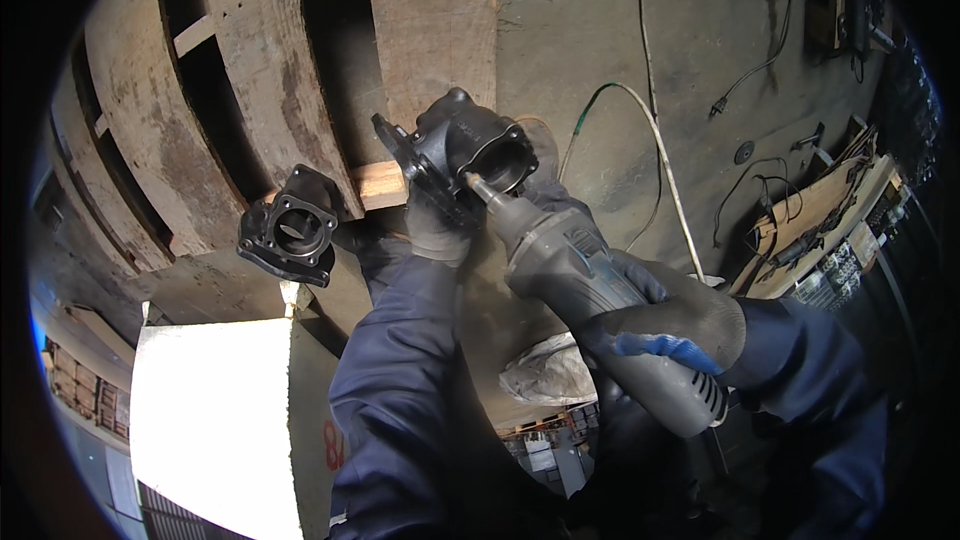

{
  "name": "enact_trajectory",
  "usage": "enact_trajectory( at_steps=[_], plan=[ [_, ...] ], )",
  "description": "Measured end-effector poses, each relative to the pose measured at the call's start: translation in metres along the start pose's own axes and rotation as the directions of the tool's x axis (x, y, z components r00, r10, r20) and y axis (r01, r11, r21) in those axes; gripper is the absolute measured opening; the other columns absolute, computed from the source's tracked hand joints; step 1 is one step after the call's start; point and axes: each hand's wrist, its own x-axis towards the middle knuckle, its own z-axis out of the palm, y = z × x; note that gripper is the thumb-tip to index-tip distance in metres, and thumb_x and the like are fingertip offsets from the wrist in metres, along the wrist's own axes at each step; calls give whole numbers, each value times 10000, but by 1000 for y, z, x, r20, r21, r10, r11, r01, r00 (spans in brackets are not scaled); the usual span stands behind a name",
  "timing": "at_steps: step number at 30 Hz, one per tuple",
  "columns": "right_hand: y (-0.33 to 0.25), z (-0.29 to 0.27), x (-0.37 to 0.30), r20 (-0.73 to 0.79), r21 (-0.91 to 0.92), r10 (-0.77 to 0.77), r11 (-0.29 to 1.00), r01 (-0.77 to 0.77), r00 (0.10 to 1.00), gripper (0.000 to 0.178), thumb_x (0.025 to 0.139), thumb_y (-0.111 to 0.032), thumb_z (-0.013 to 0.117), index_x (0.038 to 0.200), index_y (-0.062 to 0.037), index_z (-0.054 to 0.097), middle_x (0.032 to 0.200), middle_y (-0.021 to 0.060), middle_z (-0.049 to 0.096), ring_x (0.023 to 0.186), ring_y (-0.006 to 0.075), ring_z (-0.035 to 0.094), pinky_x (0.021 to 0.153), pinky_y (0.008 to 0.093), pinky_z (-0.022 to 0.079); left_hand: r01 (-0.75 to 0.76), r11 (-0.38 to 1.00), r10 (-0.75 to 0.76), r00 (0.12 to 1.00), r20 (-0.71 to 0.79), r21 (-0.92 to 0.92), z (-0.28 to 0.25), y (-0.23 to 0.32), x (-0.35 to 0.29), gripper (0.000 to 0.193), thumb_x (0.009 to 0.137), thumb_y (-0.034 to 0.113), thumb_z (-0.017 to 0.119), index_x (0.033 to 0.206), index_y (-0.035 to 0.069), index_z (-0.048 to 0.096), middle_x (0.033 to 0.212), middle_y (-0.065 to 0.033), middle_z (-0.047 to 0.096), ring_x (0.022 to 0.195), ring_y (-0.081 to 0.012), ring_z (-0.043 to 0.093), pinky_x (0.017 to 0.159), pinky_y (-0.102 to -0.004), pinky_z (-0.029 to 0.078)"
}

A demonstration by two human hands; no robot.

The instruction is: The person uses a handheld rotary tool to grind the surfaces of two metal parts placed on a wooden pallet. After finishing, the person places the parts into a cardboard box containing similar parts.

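A black cast-metal housing (462, 132) with flanges and a round opening is held up beside the pallet's edge. My left hand (436, 232), in a grey glove, is closed on its lower flange; part of the fingers is hidden behind the metal. Gripped by my right hand (690, 320), in a grey and blue glove, is a grey die grinder (565, 265). Its narrow tip meets the rim of the housing's opening, though whether it touches cannot be made out. Left of my left forearm, a second black cast housing (292, 225) rests at the pallet's corner, its round bore facing me.
A wooden slatted pallet (240, 70) fills the upper left. Below it stands a brightly lit white panel (215, 420). Hose and cable (655, 110) run across the concrete floor (570, 20). To the right lie a cardboard-topped stack (800, 230) and a loose plug cord (745, 80).
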Motion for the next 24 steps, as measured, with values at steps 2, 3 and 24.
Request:
enact_trajectory(
  at_steps=[2, 3, 24],
  plan=[
    [-2, 0, 1, 160, 150, 5, 988, -29, 987, 717, 1129, -415, 604, 1629, 23, 337, 1342, 261, 663, 1202, 340, 734, 965, 443, 656, -20, 1000, 20, 1000, 9, 15, 0, -2, -1, 373, 961, 306, 760, 1259, 89, 712, 1182, -216, 718, 1087, -459, 719, 878, -545, 594],
    [0, -1, 10, 165, 71, -11, 997, -1, 986, 737, 1154, -478, 570, 1636, 22, 324, 1378, 279, 647, 1240, 360, 723, 989, 459, 650, 20, 999, -22, 999, 49, 28, 0, -5, -2, 376, 964, 300, 751, 1271, 87, 708, 1188, -217, 715, 1097, -459, 716, 885, -541, 593],
    [-12, -37, -9, -112, -310, -153, 944, 112, 982, 602, 1010, -153, 753, 1527, -12, 480, 1158, 152, 735, 988, 223, 758, 851, 356, 628, -90, 995, 95, 969, 227, -32, -40, 27, 1, 549, 877, 173, 841, 1388, 77, 666, 1242, -163, 757, 1161, -360, 746, 930, -454, 602]
  ],
)
